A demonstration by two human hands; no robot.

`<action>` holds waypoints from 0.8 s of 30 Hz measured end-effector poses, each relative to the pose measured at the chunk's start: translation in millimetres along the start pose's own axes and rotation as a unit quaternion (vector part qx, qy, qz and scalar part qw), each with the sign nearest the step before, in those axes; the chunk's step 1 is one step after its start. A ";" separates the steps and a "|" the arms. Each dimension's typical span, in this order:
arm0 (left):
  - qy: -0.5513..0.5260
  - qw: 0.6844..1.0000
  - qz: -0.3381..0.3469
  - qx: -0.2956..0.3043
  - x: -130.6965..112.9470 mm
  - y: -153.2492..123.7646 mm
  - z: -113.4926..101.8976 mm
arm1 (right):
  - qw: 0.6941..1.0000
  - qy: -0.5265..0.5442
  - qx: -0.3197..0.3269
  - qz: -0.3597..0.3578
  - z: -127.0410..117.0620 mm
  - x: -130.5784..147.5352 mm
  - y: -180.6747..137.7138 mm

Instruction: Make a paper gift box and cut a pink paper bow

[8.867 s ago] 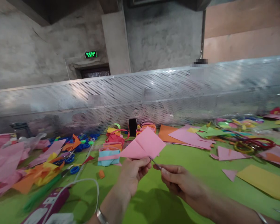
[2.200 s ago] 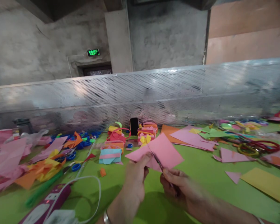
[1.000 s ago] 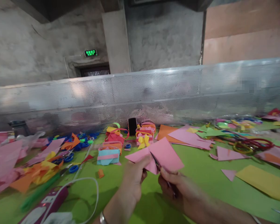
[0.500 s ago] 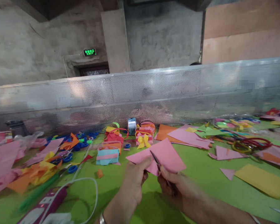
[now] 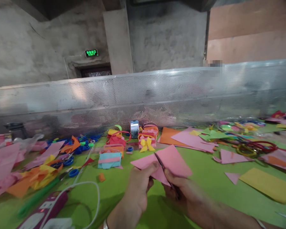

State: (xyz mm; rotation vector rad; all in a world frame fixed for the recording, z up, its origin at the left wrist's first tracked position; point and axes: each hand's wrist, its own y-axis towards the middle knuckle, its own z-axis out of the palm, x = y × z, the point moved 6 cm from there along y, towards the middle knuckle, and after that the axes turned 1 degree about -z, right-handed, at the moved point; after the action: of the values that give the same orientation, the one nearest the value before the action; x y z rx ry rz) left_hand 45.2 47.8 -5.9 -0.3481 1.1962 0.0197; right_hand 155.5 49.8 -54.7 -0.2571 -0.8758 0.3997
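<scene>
My left hand (image 5: 140, 184) pinches a sheet of pink paper (image 5: 175, 159) near its lower left part, thumb on top. The sheet is held above the green table. Across it lies the dark blade of a pair of scissors (image 5: 160, 161), pointing up and to the left. My right hand (image 5: 181, 187) is closed round the scissors' handles, which are mostly hidden by the fingers. Beyond the hands stand small paper bags, among them a blue one (image 5: 109, 160) and a pink one with a yellow bow (image 5: 147, 143).
A phone (image 5: 134, 129) stands upright behind the paper bags, before a perforated metal screen (image 5: 124, 95). Left are a purple power strip (image 5: 47, 206) with a white cable, blue tape rings (image 5: 73, 172) and paper scraps. Right lie yellow paper (image 5: 268, 184) and red-handled scissors (image 5: 264, 146).
The pink sheet and both hands have shifted slightly down and right. The scissors' blades, a little apart before, now look closer together. Behind the screen, a blurred head has moved left.
</scene>
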 end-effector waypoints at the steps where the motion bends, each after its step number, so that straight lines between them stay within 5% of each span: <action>1: 0.006 1.000 0.006 0.001 -0.5 0.0 0.0 | 1.000 -0.001 0.003 0.004 0.6 -0.4 -0.3; 20: 0.034 0.999 0.027 0.022 2.5 1.7 1.4 | 1.000 -0.004 0.015 -0.021 0.1 4.5 2.4; 24: 0.031 0.999 0.042 0.002 1.5 5.4 -1.7 | 0.994 0.048 0.078 -0.057 7.9 22.8 0.1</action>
State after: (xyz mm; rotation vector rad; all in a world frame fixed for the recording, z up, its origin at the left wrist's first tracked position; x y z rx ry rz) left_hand 43.2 52.2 -9.2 -0.2965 1.2709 0.0792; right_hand 162.4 60.4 -34.1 -0.0815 -0.7561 0.3437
